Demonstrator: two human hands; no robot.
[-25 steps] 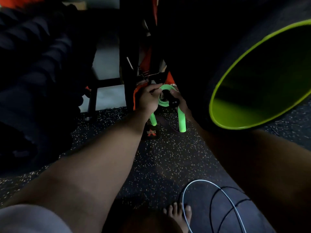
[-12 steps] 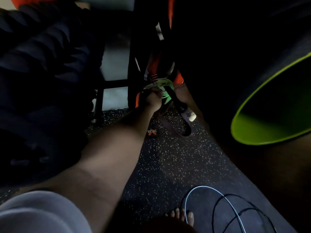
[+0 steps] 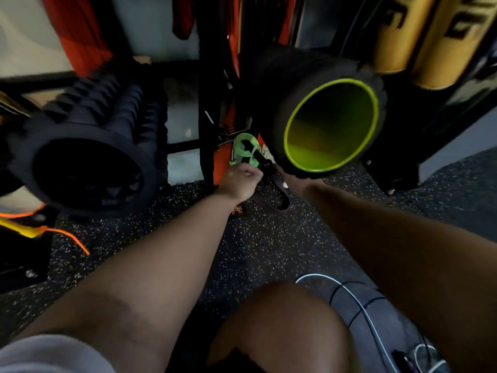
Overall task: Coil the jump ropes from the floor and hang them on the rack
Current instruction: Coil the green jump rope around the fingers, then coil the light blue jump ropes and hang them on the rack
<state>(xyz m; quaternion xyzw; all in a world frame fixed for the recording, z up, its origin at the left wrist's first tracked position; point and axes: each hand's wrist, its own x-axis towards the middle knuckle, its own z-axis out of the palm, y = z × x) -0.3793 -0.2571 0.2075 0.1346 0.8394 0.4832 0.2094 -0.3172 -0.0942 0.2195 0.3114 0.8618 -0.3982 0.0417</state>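
– Black ridged roller (image 3: 88,157), far L. Next?
– Rack upright (image 3: 207,117), then green jump rope (image 3: 243,151): coiled, low beside it, off the floor (image 3: 269,251). L hand (image 3: 239,181) fingers clenched round coil's lower end.
– R hand (image 3: 293,181)?
– Just R of coil, fingers hidden; can't tell. Lime-rimmed roller (image 3: 330,125) beyond. White rope (image 3: 363,305) on floor, near R, black rope (image 3: 349,288) crossing it.

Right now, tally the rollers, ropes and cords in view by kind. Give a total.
Foam rollers: 2 (black roller, lime-lined roller)
Coiled ropes: 1 (green rope)
Loose cords: 2 (white cord, black cord)
Total: 5
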